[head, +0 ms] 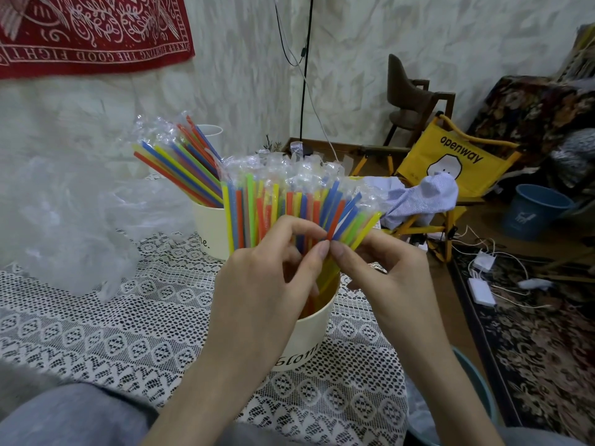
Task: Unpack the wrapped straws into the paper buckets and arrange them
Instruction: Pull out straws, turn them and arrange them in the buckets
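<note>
A near cream paper bucket [309, 336] stands on the lace tablecloth [96, 333], full of upright coloured straws [277, 201] in clear wrappers. My left hand [267, 278] and my right hand [383, 272] meet above the bucket's rim. Their thumbs and fingertips pinch the straws at mid-length, fanning them out to the right. A second cream bucket [211, 228] stands behind, holding more wrapped straws [180, 165] that lean left. A white cup [211, 136] shows behind them.
A heap of clear plastic bag [61, 220] lies at the table's left. To the right, past the table edge, stand a yellow folding chair [450, 156], a blue bucket [534, 210], cables and a power strip [481, 291]. A teal bin rim [479, 381] sits by my right forearm.
</note>
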